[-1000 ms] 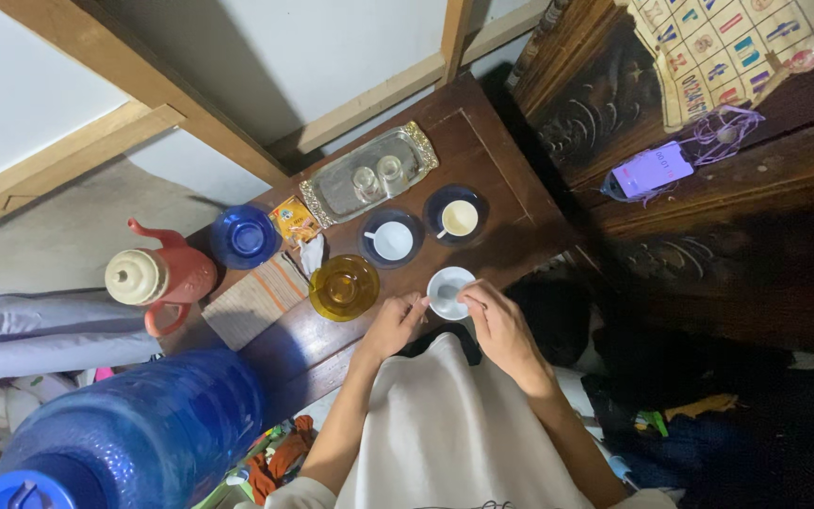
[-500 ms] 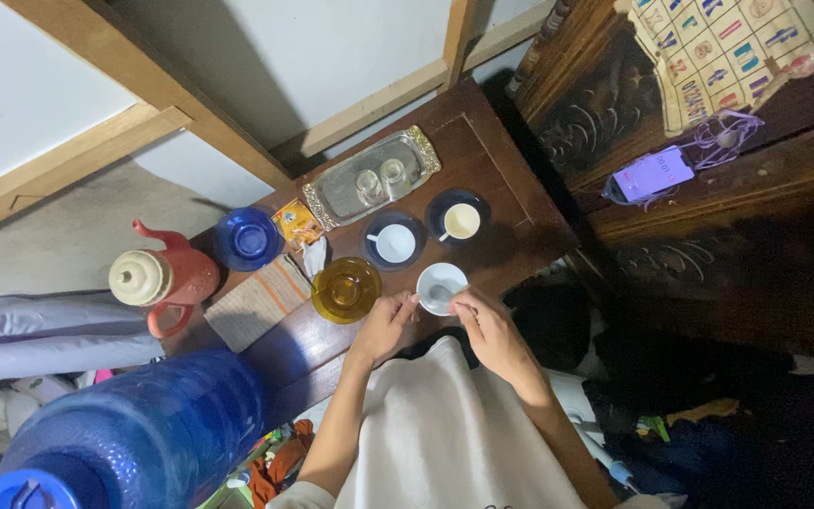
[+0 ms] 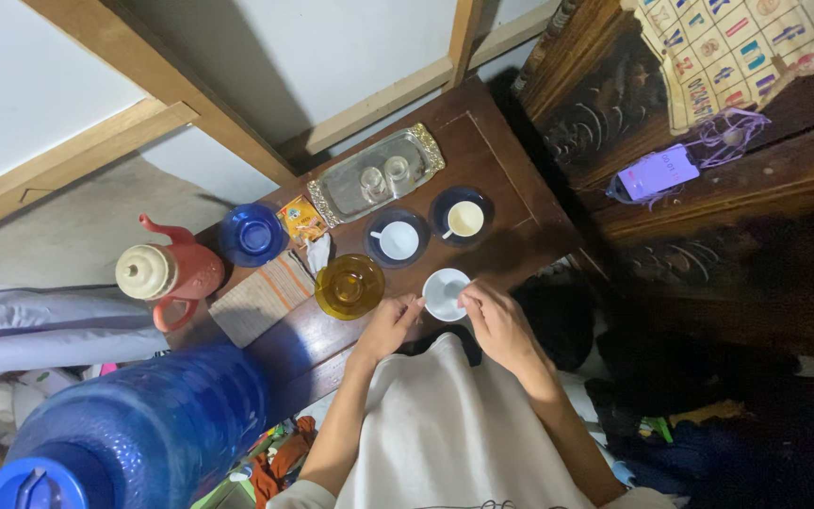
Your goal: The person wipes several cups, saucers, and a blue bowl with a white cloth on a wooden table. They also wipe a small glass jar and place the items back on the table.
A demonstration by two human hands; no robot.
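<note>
A small white cup (image 3: 446, 292) stands near the front edge of the dark wooden table (image 3: 511, 212). My left hand (image 3: 388, 325) pinches the cup's left side where its handle sticks out. On the cup's right rim, the fingertips of my right hand (image 3: 496, 320) are bunched together; whether they hold anything small is too fine to tell. Just left of the cup sits a yellow glass bowl (image 3: 349, 286). Behind the cup, two more white cups (image 3: 398, 239) (image 3: 464, 219) rest on dark blue saucers.
A silver tray (image 3: 332, 193) with two glasses lies at the back, next to an orange sachet (image 3: 301, 221) and a blue bowl (image 3: 254, 236). To the left are a red thermos jug (image 3: 170, 273), a striped cloth (image 3: 256, 297) and a big blue water bottle (image 3: 134, 434). A phone (image 3: 657, 172) lies on the carved wood at right.
Both hands have stayed at the white cup. The cup has shifted a little left, toward the yellow bowl, and the view has drifted slightly.
</note>
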